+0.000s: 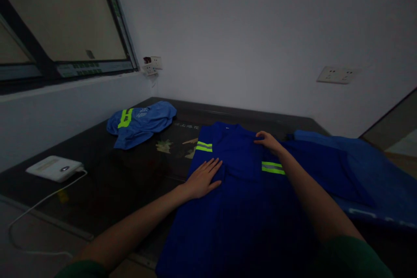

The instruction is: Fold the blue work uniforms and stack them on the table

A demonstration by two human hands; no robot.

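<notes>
A dark blue work jacket with yellow-green and grey reflective bands lies on the dark table, its collar pointing toward the wall. My left hand rests flat on the jacket's front, fingers stretched out below the left band. At the shoulder on the right side, my right hand has its thumb and fingertips drawn together on the edge of the fabric. The jacket's lower part runs toward me into deep shadow. Beside my right forearm, more dark blue cloth is spread out.
A crumpled lighter blue garment lies at the table's back left. A white device with a cable sits near the left edge. Lighter blue material covers the right side. Wall sockets are above the dark table.
</notes>
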